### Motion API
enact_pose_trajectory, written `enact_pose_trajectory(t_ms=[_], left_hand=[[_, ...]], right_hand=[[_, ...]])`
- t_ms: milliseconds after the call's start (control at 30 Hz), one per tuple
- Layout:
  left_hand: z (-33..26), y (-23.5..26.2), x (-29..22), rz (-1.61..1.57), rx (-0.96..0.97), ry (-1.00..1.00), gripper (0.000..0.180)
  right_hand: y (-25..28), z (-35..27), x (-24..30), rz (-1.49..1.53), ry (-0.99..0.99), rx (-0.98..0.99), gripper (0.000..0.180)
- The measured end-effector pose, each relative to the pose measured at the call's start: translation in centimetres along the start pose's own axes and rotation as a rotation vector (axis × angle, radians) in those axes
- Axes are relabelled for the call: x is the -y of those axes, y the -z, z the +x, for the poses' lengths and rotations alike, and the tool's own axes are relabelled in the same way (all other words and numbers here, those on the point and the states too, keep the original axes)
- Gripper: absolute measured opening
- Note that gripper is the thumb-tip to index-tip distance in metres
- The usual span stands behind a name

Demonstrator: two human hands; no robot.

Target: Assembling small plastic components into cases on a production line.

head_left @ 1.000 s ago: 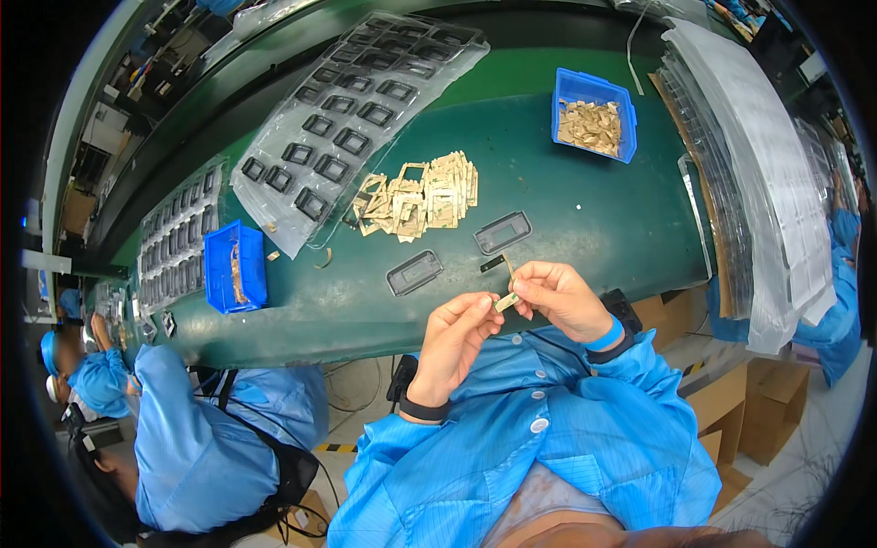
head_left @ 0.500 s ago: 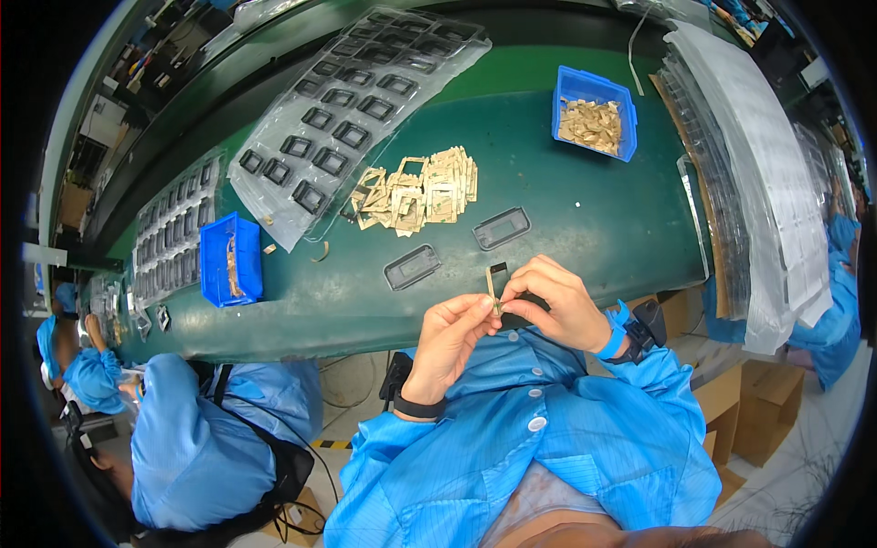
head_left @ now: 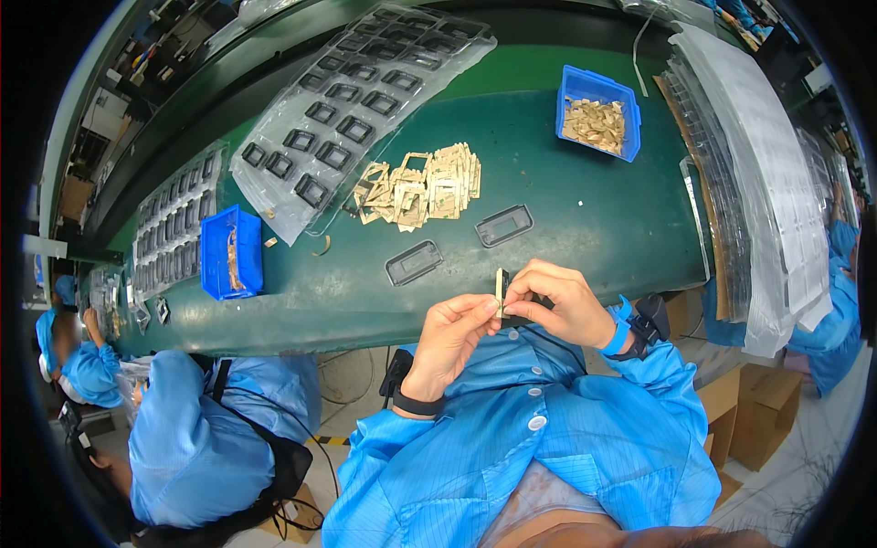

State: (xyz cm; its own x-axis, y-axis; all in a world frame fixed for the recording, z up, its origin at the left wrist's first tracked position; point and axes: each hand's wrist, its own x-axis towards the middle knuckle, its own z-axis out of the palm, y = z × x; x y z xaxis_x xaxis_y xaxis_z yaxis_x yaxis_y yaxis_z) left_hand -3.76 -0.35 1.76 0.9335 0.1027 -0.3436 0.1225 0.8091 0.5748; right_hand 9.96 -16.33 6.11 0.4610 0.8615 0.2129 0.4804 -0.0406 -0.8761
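At the table (head_left: 539, 192), left hand (head_left: 449, 342) and right hand (head_left: 571, 309) pinch what seems a cream strip (head_left: 500, 286).

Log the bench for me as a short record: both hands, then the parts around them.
Left grip: pinching the lower end of a narrow cream-and-black strip
Right grip: fingertips pinched at the same strip
Nearby: two dark rectangular shells, lying apart
Beyond: loose heap of cream frames
Right bin: blue, holding tan scraps
Left bin: blue

The cream strip (head_left: 500, 285) looks papery, the green tabletop (head_left: 525, 155) smooth.
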Motion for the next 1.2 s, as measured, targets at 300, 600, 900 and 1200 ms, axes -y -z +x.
enact_pose_trajectory(t_ms=[300,600,900,1200], left_hand=[[0.1,-0.2,0.1,-0.025,0.035,0.068,0.017],[0.3,0.2,0.2,-0.185,0.04,0.031,0.016],[-1.4,-0.9,-3.3,1.107,-0.045,-0.778,0.009],[-1.1,-1.2,-5.8,1.891,0.623,-1.31,0.022]], right_hand=[[-0.5,-0.4,-0.6,-0.571,0.372,-0.019,0.018],[-0.9,-0.9,-1.5,-0.565,0.498,-0.261,0.02],[14.5,5.3,-5.6,-1.124,0.229,-0.702,0.017],[4.4,1.4,1.7,-0.024,0.037,0.28,0.008]])
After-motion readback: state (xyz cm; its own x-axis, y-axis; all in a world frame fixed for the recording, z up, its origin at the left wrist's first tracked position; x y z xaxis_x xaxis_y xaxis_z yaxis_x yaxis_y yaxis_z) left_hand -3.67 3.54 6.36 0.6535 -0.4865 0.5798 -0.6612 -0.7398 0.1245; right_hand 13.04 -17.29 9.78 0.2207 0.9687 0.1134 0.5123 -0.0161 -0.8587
